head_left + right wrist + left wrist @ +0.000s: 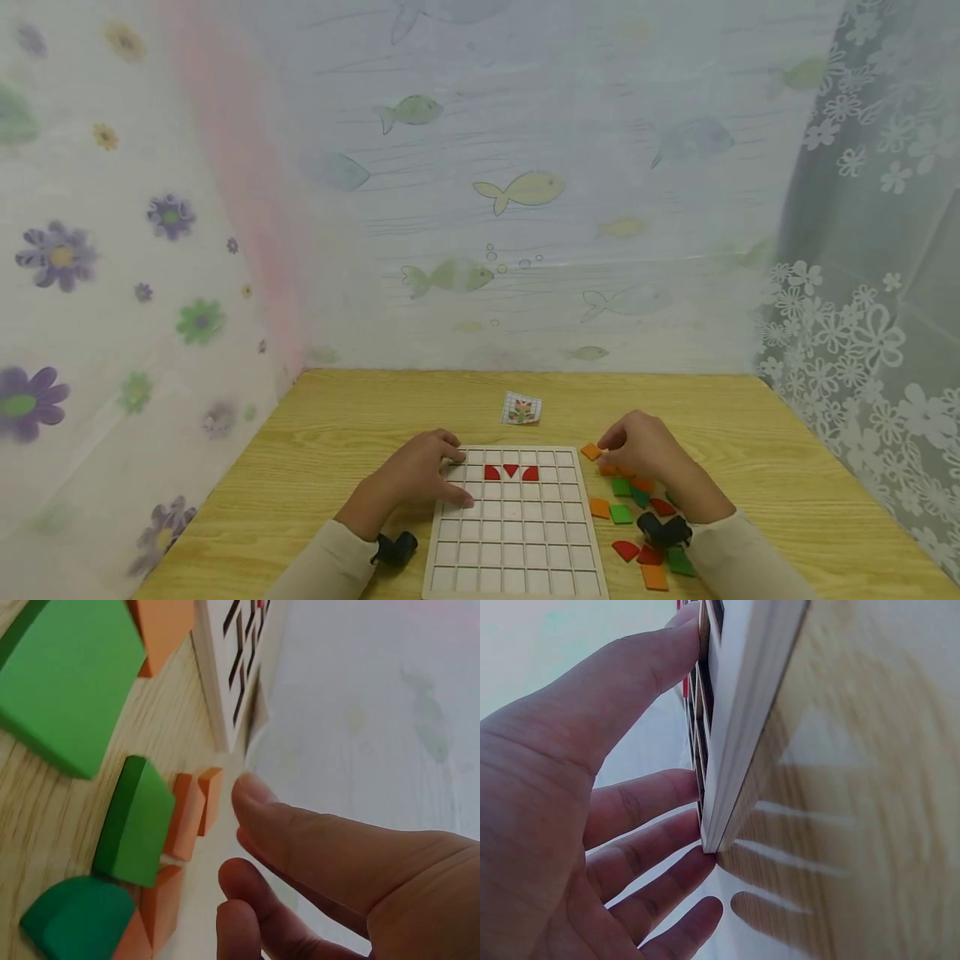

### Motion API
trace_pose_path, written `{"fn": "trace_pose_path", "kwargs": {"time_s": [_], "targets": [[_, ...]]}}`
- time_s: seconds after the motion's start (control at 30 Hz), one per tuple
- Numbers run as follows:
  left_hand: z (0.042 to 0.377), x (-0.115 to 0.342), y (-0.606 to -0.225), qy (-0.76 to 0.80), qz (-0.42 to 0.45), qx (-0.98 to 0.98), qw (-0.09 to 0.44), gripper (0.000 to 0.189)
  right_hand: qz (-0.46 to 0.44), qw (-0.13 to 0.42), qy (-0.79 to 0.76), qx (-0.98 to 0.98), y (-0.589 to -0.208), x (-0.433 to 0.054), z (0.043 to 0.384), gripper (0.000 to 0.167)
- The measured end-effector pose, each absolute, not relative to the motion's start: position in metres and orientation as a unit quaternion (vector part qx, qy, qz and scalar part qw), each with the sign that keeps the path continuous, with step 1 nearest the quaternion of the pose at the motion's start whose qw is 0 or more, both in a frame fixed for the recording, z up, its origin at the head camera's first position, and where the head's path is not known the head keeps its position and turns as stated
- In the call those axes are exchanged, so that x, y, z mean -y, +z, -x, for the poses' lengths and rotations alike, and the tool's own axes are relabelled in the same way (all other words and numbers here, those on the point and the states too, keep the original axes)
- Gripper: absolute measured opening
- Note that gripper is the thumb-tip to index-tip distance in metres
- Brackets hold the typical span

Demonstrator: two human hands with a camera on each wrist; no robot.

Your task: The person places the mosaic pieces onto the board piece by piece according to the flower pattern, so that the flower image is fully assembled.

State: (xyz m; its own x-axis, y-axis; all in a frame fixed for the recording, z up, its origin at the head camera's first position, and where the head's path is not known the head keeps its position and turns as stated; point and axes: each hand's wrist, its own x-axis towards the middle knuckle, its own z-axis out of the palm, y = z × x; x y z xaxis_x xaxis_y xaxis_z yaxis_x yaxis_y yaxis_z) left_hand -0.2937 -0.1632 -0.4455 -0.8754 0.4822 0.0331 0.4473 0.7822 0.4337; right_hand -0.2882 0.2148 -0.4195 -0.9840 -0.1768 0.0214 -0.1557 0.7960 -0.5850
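Note:
A pale wooden grid board [500,531] lies on the table, with a red quarter-circle [491,473], a small red triangle [511,471] and another red quarter-circle [531,473] in its second row from the far side. On the board's left side rests my left hand [417,471], fingers spread; in the left wrist view its thumb [641,664] lies over the grid and its fingertips touch the edge. My right hand [647,451] hovers beside the far right corner, fingertips close to an orange tile [591,452]. Nothing shows between thumb and fingers in the right wrist view.
Right of the board lie loose pieces: green tiles [621,514], orange tiles [654,577], a teal quarter-circle [79,919] and red quarter-circles [625,550]. A small card with a coloured grid picture [522,408] sits beyond the board. Patterned curtains [525,325] enclose the table.

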Motion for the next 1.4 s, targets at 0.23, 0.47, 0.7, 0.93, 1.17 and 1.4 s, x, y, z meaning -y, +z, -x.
{"fn": "trace_pose_path", "kwargs": {"time_s": [0.23, 0.47, 0.7, 0.93, 1.17, 1.4], "targets": [[0.2923, 0.163, -0.4443, 0.219, -0.241, -0.944, 0.048, 0.077, 0.082, 0.035, -0.316, -0.944, -0.4262, -0.2236, 0.2907, 0.025], [0.2911, 0.1626, -0.4428, 0.222, -0.241, -0.943, 0.051, 0.076, 0.091, 0.044, -0.315, -0.944, -0.427, -0.2261, 0.2884, 0.023], [0.2902, 0.1627, -0.4426, 0.22, -0.24, -0.944, 0.052, 0.076, 0.091, 0.059, -0.319, -0.941, -0.4254, -0.2261, 0.287, 0.022], [0.2911, 0.1636, -0.4443, 0.219, -0.242, -0.944, 0.05, 0.077, 0.096, 0.069, -0.316, -0.941, -0.4236, -0.2258, 0.2859, 0.018], [0.2924, 0.1642, -0.4448, 0.22, -0.246, -0.943, 0.047, 0.077, 0.097, 0.049, -0.285, -0.952, -0.4247, -0.2229, 0.2856, 0.014], [0.2914, 0.1637, -0.4435, 0.226, -0.247, -0.941, 0.052, 0.076, 0.087, 0.029, -0.25, -0.964, -0.4229, -0.2193, 0.2843, 0.011]]}}
